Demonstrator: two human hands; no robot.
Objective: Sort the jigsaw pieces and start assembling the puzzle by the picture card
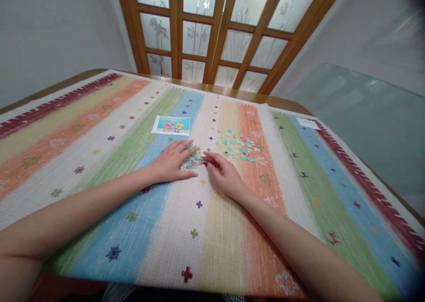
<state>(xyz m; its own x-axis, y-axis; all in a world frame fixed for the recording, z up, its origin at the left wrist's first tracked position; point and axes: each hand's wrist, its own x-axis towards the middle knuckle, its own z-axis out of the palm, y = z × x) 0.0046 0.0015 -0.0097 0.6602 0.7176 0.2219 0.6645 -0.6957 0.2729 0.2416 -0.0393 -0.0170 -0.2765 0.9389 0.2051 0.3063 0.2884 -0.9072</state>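
My left hand [174,161] lies on the striped tablecloth with its fingers spread, curved around a small heap of jigsaw puzzle pieces [191,161]. Part of the heap is hidden under its fingers. My right hand [225,172] is just right of the heap, its fingers loosely bent and its thumb apart from them. I see nothing held between them. Beyond the right hand, several teal puzzle pieces [237,146] lie scattered loosely. A small picture card [173,125] with cartoon figures on a teal ground lies flat beyond my left hand.
The tablecloth [172,231] has coloured stripes and covers the wooden table, whose far edge [226,90] shows. A white slip of paper [308,123] lies at the far right. Wooden doors with glass panes [212,27] stand behind the table. A glass-like panel [361,111] is at the right.
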